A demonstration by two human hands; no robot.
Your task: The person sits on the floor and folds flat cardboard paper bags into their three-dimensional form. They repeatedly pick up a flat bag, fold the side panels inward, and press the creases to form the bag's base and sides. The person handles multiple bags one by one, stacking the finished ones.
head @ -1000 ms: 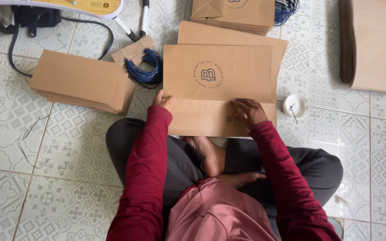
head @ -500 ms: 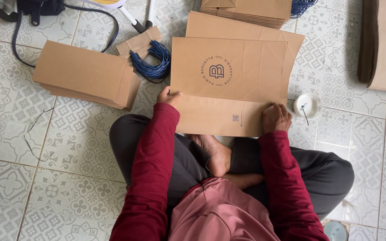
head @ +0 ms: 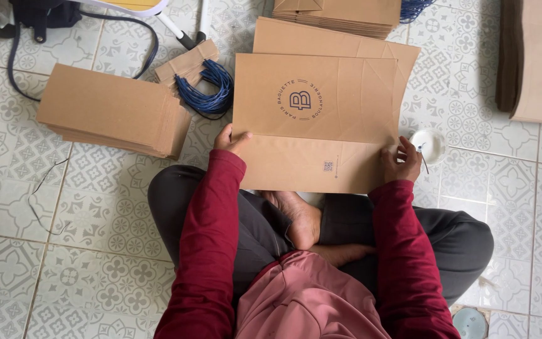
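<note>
I see a flat brown paper bag (head: 315,119) lying on the tiled floor (head: 95,270) right in front of my crossed legs. Its bottom part is folded up toward me.

My left hand (head: 230,139) rests on the left edge of the bag at the fold, fingers laid flat on the paper, not closed around it. My right hand (head: 400,162) is at the right edge of the bag, by the fold. Its fingers are bent and pinch the paper edge.

A small white dish (head: 428,144) sits on the floor just beside my right hand. A stack of brown bags (head: 111,110) lies on the floor to the left. A bundle of blue cords (head: 205,91) lies between that stack and my bag. More brown bags (head: 340,11) are piled at the far side.
</note>
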